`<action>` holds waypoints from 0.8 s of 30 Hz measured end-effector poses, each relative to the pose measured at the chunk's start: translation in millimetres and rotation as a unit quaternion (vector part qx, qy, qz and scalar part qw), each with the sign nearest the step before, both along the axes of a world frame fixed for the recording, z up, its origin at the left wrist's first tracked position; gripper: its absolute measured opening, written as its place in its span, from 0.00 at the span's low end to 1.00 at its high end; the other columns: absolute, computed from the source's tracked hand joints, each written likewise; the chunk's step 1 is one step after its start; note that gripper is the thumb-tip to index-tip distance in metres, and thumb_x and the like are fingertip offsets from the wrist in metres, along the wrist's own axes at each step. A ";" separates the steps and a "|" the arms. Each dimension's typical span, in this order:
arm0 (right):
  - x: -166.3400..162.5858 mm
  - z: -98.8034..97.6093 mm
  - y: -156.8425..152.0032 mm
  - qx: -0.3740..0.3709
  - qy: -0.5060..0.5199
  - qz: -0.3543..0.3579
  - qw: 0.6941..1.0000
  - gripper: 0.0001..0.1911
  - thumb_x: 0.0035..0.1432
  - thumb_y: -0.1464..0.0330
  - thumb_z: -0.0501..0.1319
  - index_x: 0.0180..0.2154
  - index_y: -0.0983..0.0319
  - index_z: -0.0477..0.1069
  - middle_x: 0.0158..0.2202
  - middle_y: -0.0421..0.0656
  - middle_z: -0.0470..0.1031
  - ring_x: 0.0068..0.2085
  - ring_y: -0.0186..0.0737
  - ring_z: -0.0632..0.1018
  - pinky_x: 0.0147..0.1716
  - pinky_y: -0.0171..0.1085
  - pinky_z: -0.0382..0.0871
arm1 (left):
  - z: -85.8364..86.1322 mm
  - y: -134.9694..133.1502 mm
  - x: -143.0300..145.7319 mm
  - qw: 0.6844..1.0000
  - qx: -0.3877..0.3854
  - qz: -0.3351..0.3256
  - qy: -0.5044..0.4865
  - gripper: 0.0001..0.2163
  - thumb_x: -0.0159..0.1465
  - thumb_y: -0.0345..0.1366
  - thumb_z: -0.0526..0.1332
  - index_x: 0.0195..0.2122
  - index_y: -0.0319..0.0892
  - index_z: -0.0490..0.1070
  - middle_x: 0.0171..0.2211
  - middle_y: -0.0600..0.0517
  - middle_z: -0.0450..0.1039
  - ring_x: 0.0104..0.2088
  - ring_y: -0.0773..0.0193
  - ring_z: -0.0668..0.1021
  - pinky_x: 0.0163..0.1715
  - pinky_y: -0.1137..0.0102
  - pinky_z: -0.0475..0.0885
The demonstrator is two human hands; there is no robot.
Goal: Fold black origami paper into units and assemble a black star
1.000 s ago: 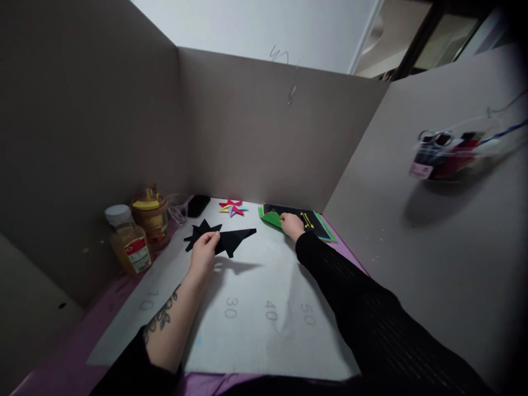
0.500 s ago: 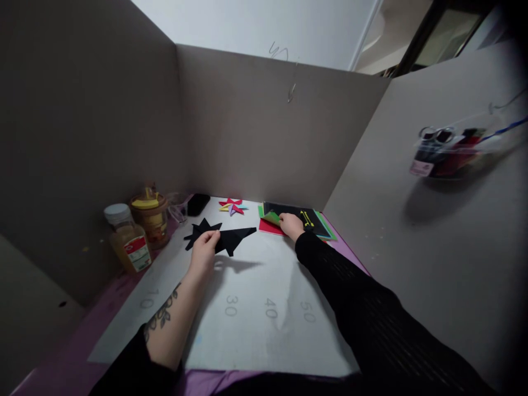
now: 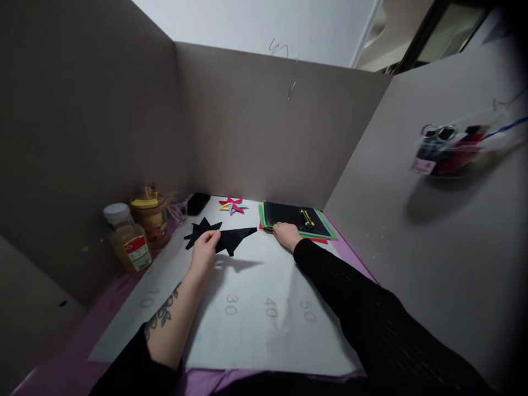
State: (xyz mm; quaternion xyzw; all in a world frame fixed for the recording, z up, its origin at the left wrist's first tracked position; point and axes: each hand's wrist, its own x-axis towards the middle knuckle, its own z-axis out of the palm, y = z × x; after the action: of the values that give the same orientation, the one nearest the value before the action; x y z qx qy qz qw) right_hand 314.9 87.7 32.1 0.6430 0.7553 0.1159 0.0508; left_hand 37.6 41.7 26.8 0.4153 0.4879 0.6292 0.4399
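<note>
My left hand (image 3: 205, 246) pinches a black folded-paper shape (image 3: 236, 238) between thumb and fingers. Spiky points of it show left of the hand and a long tapering part to the right; its middle is hidden, and a shadow falls on the white sheet below. At the near left edge of a stack of coloured paper (image 3: 334, 237), my right hand (image 3: 286, 235) has its fingers bent against the edge; their tips are partly hidden. A black sheet (image 3: 284, 212) tops the stack, with a small yellow-and-black tool (image 3: 307, 219) lying on it.
A multicoloured paper star (image 3: 232, 206) and a black phone (image 3: 198, 204) lie at the back. On the left stand a bottle (image 3: 127, 239), a brown cup (image 3: 150, 220) and a clear cup (image 3: 177, 208). Grey panels surround the table; a clear holder (image 3: 454, 148) hangs on the right one.
The lifted corner of the paper stack now lies flat. My right hand has moved slightly left and toward me. The left hand holds the black paper in the same place.
</note>
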 end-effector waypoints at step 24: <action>-19.5 5.9 -13.5 0.039 0.159 -0.028 0.986 0.20 0.65 0.62 0.48 0.34 0.64 0.75 0.35 0.48 0.78 0.37 0.41 0.77 0.33 0.33 0.65 | 7.6 -8.4 1.7 0.999 -0.023 -0.017 0.039 0.14 0.47 0.46 0.65 0.26 0.39 0.75 0.24 0.51 0.73 0.26 0.62 0.72 0.27 0.71 0.64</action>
State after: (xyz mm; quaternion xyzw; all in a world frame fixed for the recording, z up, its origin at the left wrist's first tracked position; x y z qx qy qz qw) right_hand 295.4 74.2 37.9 0.6757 0.7304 0.0400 -0.0916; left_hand 39.3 33.3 34.3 0.4375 0.5116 0.5936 0.4411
